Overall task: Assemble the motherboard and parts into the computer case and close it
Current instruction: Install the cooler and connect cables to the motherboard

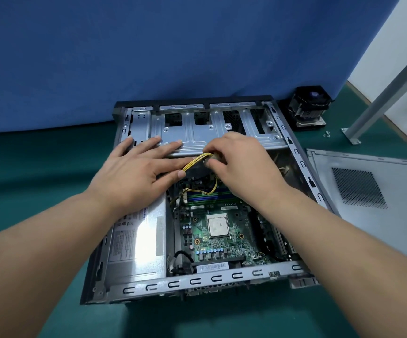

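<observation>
An open computer case (197, 280) lies flat on the green table. Inside it sit a green motherboard (224, 242) with a bare CPU (219, 225) and a silver power supply (139, 237) on the left. My left hand (139, 167) rests flat with straight fingers on the metal drive cage (197, 135) at the case's far side. My right hand (241, 164) pinches the pale connector of a yellow cable bundle (195, 163) above the board's far edge. The yellow wires loop down towards the memory slots.
The grey side panel (373, 191) with a perforated vent lies to the right of the case. A black CPU cooler (308, 107) stands at the back right, with small screws (327, 134) near a metal post's foot (351, 137). A blue partition rises behind.
</observation>
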